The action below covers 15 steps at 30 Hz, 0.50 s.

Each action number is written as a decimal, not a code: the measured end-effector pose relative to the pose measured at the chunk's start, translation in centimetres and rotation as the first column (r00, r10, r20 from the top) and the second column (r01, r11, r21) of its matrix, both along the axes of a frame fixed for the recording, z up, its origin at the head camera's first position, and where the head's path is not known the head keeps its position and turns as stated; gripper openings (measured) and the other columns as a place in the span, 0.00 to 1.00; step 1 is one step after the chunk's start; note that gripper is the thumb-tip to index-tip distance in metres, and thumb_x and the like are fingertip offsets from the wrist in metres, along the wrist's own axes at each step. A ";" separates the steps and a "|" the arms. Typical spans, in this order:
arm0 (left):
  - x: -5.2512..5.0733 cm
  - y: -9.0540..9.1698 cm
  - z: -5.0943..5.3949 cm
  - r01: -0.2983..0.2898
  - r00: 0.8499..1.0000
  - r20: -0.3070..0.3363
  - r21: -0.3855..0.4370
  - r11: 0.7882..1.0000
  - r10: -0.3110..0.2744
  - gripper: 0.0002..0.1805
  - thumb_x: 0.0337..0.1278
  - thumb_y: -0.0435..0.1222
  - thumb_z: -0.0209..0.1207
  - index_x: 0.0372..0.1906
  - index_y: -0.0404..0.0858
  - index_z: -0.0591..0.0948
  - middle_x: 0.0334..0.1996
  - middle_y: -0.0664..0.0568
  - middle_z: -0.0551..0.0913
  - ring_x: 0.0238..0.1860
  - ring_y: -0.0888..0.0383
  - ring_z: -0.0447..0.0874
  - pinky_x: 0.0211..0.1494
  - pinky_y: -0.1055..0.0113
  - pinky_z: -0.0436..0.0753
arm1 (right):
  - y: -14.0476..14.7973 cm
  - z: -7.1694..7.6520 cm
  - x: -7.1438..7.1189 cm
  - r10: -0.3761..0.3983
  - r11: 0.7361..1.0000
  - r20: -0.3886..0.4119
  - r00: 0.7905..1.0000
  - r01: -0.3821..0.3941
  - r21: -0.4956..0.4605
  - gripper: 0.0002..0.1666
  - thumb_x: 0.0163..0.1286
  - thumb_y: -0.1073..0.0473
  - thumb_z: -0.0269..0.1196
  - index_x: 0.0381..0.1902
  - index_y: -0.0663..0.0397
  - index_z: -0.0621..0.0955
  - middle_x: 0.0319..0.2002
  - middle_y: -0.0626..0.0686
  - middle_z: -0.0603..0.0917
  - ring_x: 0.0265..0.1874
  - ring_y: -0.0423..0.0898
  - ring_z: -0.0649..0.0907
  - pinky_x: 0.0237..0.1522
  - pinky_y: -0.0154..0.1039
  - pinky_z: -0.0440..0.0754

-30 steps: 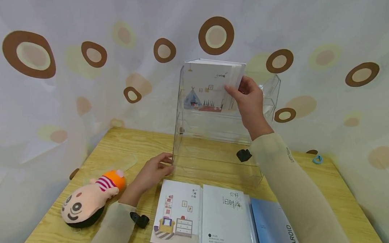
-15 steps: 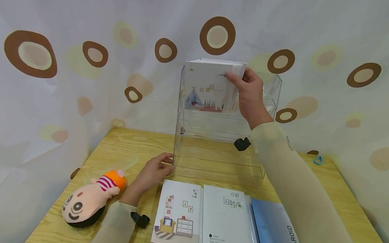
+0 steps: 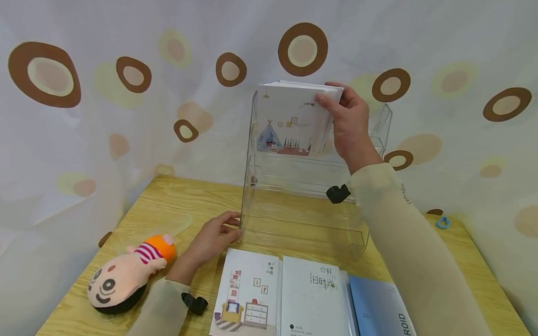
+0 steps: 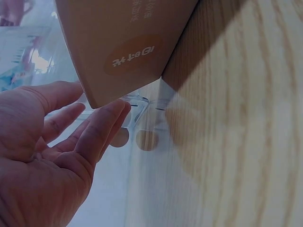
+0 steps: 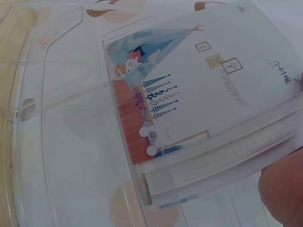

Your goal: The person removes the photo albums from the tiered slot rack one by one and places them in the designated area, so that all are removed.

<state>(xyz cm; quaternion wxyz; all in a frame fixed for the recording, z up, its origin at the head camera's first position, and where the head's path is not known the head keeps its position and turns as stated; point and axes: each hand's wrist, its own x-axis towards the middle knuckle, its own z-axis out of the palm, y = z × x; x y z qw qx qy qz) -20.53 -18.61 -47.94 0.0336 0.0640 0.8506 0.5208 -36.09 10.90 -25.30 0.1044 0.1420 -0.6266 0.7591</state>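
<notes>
At the top tier of a clear acrylic rack [image 3: 302, 229], my right hand [image 3: 354, 124] grips the upper right edge of a white photo album [image 3: 285, 113] with a blue tent drawing. Its thumb lies on the front cover, and the other fingers go behind. In the right wrist view the album [image 5: 213, 75] stands in the clear rack, its page edges facing the hand. My left hand [image 3: 212, 235] touches the rack's lower left side with loosely extended fingers. A brown-looking album corner [image 4: 118, 56] is close to the left fingers in the left wrist view.
On the wooden table [image 3: 173, 194] in front of the rack lie a white album with a room drawing [image 3: 245, 297], a white album with Chinese lettering [image 3: 314, 305] and a blue album [image 3: 378, 303]. A plush doll [image 3: 129, 277] lies left; a small blue ring [image 3: 443, 222] lies right.
My right hand has slid up along the album's right edge, its thumb now near the top. The album has stayed in the top tier. The left hand stays at the rack's side.
</notes>
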 end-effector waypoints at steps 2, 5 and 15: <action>0.0 0.0 0.0 0.000 1.000 -0.003 -0.004 1.000 0.000 0.27 0.82 0.37 0.65 0.78 0.37 0.77 0.67 0.39 0.86 0.62 0.43 0.91 0.64 0.48 0.93 | -0.1 0.2 0.1 0.002 1.000 -0.002 1.000 -0.002 -0.006 0.22 0.77 0.55 0.76 0.65 0.47 0.86 0.55 0.47 0.90 0.57 0.48 0.87 0.65 0.47 0.83; 0.0 0.1 0.1 -0.005 1.000 0.001 -0.008 1.000 0.005 0.27 0.82 0.37 0.65 0.78 0.38 0.77 0.66 0.39 0.86 0.62 0.43 0.91 0.64 0.48 0.93 | -0.3 0.4 0.2 0.008 1.000 -0.005 1.000 -0.008 -0.014 0.18 0.77 0.56 0.76 0.62 0.46 0.86 0.54 0.47 0.90 0.57 0.48 0.87 0.64 0.47 0.83; 0.2 0.0 0.4 0.000 1.000 0.006 -0.009 1.000 0.000 0.27 0.82 0.37 0.64 0.79 0.38 0.77 0.67 0.39 0.86 0.63 0.42 0.90 0.66 0.47 0.92 | -0.1 0.4 0.3 0.007 0.999 -0.014 1.000 -0.008 -0.035 0.14 0.76 0.58 0.76 0.57 0.47 0.88 0.51 0.47 0.91 0.54 0.47 0.88 0.62 0.46 0.82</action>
